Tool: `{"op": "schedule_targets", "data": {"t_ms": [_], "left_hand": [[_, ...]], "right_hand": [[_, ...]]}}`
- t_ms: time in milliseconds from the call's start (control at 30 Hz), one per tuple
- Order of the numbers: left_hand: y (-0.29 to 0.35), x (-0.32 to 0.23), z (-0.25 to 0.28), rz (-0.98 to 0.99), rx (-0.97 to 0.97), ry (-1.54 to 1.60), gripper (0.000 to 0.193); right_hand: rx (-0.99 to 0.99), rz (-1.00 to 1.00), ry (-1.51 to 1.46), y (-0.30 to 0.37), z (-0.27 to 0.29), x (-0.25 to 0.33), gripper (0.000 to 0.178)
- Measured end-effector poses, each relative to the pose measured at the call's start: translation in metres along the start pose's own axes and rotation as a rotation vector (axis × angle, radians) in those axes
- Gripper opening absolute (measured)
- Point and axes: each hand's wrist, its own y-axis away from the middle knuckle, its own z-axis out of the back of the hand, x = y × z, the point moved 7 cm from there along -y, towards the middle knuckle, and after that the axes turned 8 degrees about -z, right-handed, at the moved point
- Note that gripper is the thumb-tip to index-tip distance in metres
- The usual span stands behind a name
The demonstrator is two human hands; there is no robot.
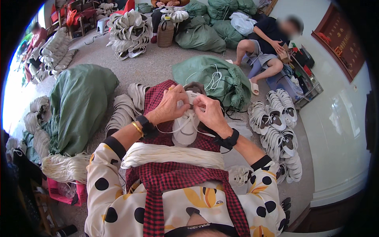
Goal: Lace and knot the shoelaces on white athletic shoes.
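Observation:
A white shoe [184, 136] rests on my lap with its toe toward me, on a red-and-black checked apron [158, 93]. My left hand [173, 103] is closed in a pinch at the upper eyelets. Facing it, my right hand [210, 115] pinches at the same lacing, fingertips almost touching the left ones. A white shoelace [167, 132] runs through the shoe and loops out to the left; the fingers partly hide the ends they grip. Across my lap, nearer my body, lies a thick bundle of white laces [173, 155].
Green sacks [85, 104] stand left and ahead [201, 69]. Stacked shoes [272, 114] line the right side; another pile [128, 33] rises farther off. A pink basket [65, 191] bearing laces is at lower left. One person [272, 43] sits by the right wall; others sit farther back.

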Motion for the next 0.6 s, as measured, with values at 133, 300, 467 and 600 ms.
{"op": "schedule_targets", "data": {"t_ms": [133, 300, 467, 600], "left_hand": [[0.024, 0.022, 0.043, -0.009, -0.164, -0.01, 0.017], [0.069, 0.046, 0.128, 0.137, -0.182, -0.452, 0.011], [0.108, 0.088, 0.204, 0.306, -0.231, -0.963, 0.007], [0.148, 0.132, 0.245, 0.548, -0.265, -1.098, 0.006]], "right_hand": [[-0.103, 0.029, -0.011, -0.008, 0.031, -0.004, 0.01], [0.025, 0.061, 0.121, -0.009, 0.025, -0.027, 0.015], [0.046, 0.166, 0.162, -0.003, 0.027, -0.014, 0.019], [0.137, 0.119, 0.033, -0.012, 0.023, -0.029, 0.017]]}}
